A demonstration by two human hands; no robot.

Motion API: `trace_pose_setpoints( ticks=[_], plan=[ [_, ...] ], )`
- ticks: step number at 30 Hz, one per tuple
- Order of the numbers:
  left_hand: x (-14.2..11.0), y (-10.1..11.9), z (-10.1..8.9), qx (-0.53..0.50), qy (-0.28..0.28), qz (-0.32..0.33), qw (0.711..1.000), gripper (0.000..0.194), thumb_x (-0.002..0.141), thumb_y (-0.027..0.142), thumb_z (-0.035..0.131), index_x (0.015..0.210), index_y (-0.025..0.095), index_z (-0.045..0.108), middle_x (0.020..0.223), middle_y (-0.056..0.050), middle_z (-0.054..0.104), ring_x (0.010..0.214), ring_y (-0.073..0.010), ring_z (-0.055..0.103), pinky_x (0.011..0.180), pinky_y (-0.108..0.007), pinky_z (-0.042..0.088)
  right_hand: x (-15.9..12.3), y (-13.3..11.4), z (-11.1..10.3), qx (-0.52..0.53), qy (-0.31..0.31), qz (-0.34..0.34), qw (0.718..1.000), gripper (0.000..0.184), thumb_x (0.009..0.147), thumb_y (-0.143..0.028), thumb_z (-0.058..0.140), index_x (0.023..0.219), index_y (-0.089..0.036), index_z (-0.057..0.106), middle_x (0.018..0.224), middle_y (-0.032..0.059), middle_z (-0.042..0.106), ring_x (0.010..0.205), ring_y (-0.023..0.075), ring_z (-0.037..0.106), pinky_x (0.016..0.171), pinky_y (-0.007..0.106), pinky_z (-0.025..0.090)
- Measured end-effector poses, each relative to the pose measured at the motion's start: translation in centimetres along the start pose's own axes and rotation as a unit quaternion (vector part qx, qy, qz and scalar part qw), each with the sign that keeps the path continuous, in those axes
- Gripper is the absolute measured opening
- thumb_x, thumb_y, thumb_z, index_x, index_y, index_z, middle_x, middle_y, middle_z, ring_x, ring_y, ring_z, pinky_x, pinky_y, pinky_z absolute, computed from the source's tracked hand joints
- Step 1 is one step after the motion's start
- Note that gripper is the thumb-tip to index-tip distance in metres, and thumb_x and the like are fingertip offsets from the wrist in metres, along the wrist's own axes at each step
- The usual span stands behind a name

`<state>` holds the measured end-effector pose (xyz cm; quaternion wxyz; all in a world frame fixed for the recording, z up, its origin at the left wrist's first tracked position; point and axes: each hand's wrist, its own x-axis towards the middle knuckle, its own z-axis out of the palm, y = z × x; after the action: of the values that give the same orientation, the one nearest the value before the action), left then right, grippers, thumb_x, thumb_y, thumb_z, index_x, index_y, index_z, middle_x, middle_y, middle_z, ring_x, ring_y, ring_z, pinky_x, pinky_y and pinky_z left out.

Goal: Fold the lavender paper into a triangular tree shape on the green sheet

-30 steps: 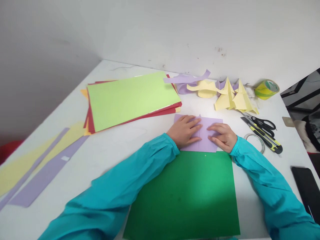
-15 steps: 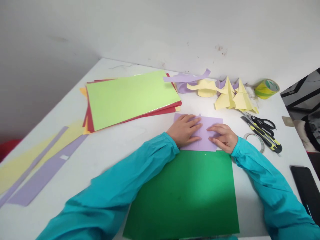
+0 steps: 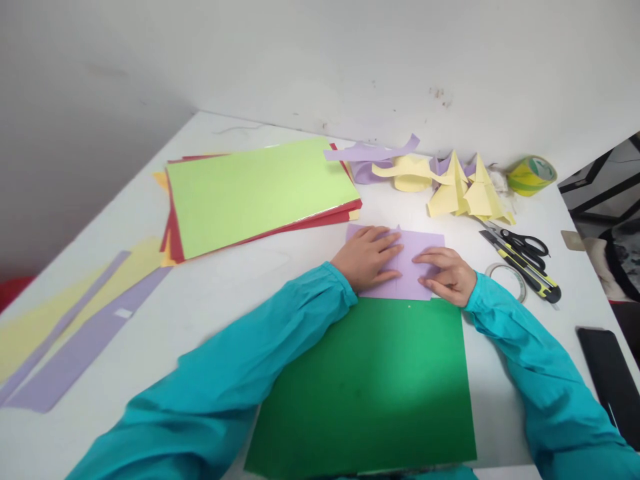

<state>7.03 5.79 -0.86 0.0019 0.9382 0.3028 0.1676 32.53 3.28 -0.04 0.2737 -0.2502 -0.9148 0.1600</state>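
A sheet of purple paper [image 3: 409, 243] lies on the white table, just past the far edge of a green board [image 3: 370, 387]. Faint crease lines run down its middle, and a small point sticks up at its far edge. My left hand [image 3: 367, 259] rests flat over the left part of the sheet, fingers spread. At the right side, my right hand [image 3: 447, 275] has its fingers curled onto the paper, with thumb and forefinger tips on it. The paper's right edge is partly hidden under that hand.
Left of the hands lies a stack of coloured sheets [image 3: 260, 193]. Purple strips [image 3: 95, 340] lie farther left. Folded yellow paper cones [image 3: 453, 190] and a tape roll [image 3: 533, 175] stand at the back. Scissors [image 3: 525, 245], a utility knife [image 3: 530, 270], another tape ring [image 3: 520, 287] and a phone [image 3: 607, 373] lie right.
The whole view has shifted slightly. Both hands stay in nearly the same place on the purple paper.
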Motion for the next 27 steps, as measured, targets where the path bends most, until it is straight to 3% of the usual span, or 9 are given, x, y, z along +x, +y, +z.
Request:
trace_pose_setpoints(
  ticks=[6,11,20,23,27],
  plan=[
    [-0.04,-0.06,-0.05,-0.005,-0.006,-0.003,1.000,0.059,0.090,0.057,0.044,0.125,0.012,0.058,0.135,-0.014,0.053,0.122,-0.0356,0.044,0.099,-0.052,0.038,-0.16,0.45,-0.43,0.021,-0.036,-0.011,0.999,0.025,0.085,-0.029,0.059,0.065,-0.023,0.073,0.120,0.0089,0.064,0.112,0.0252,0.054,0.094,0.047,0.045],
    [-0.05,-0.11,-0.05,-0.008,-0.007,-0.002,1.000,0.058,0.090,0.057,0.044,0.125,0.013,0.058,0.135,-0.014,0.053,0.123,-0.0352,0.044,0.099,-0.052,0.038,-0.18,0.53,-0.75,0.042,-0.062,-0.007,0.997,0.032,0.083,-0.032,0.061,0.054,-0.021,0.069,0.126,0.0078,0.060,0.116,0.0263,0.051,0.096,0.048,0.042],
    [-0.09,-0.11,-0.11,-0.010,-0.010,-0.004,1.000,0.057,0.090,0.058,0.044,0.125,0.014,0.058,0.135,-0.014,0.053,0.123,-0.0350,0.044,0.100,-0.052,0.038,-0.10,0.54,-0.98,0.067,-0.077,0.014,0.995,0.032,0.084,-0.037,0.061,0.057,-0.024,0.071,0.128,0.0060,0.059,0.116,0.0252,0.051,0.097,0.048,0.042],
    [-0.08,-0.10,-0.17,-0.014,-0.013,-0.005,1.000,0.058,0.091,0.057,0.043,0.125,0.013,0.057,0.135,-0.014,0.053,0.123,-0.0353,0.044,0.099,-0.052,0.038,-0.11,0.47,-0.83,0.078,-0.058,0.029,0.995,0.025,0.082,-0.041,0.063,0.065,-0.025,0.073,0.124,0.0069,0.062,0.115,0.0256,0.053,0.098,0.049,0.042],
    [-0.04,0.00,-0.23,-0.014,-0.014,-0.007,1.000,0.058,0.091,0.057,0.043,0.125,0.013,0.057,0.136,-0.014,0.052,0.123,-0.0357,0.043,0.099,-0.052,0.037,-0.02,0.38,-0.32,0.067,-0.014,0.073,0.995,0.021,0.084,-0.040,0.061,0.090,-0.025,0.074,0.118,0.0096,0.064,0.110,0.0241,0.057,0.097,0.046,0.045]
  ],
)
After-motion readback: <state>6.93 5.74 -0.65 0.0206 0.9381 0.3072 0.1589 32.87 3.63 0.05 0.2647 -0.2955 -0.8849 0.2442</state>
